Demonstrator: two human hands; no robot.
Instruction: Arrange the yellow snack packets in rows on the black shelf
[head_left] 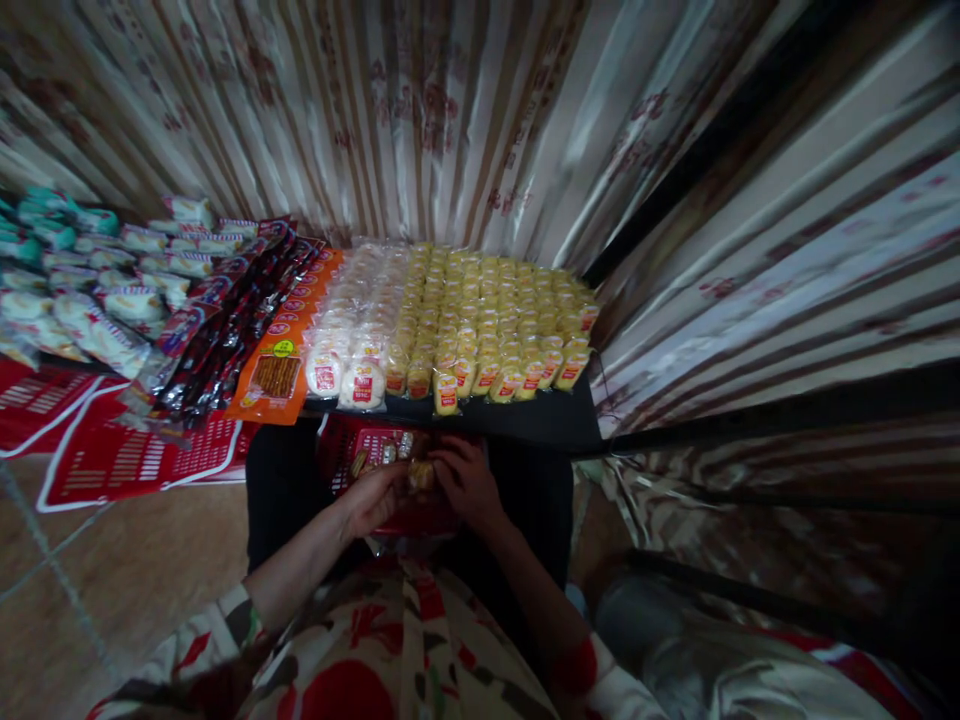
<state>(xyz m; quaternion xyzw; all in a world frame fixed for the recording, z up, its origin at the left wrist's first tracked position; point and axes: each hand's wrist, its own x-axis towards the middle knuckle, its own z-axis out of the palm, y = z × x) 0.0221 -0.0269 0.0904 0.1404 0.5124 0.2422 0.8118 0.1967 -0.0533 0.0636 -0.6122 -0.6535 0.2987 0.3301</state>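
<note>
My left hand (pixel 377 498) and my right hand (pixel 470 484) meet low over my lap, above a red perforated basket (pixel 341 455). Between their closed fingers is a small yellowish snack in clear wrapping (pixel 421 476). The fingers partly cover it, and the dim light blurs its details. A few more small wrapped snacks (pixel 386 450) lie in the basket just beyond my left fingers. The basket's near side is mostly hidden by my hands and forearms.
On the dark table (pixel 525 428) ahead stand rows of yellow wrapped cakes (pixel 499 330), white wrapped cakes (pixel 352 320), an orange snack bag (pixel 277 365), dark red packets (pixel 240 310) and white packets (pixel 135 290). Red printed bags (pixel 142 450) hang at left. Curtains (pixel 420 110) enclose the back and right.
</note>
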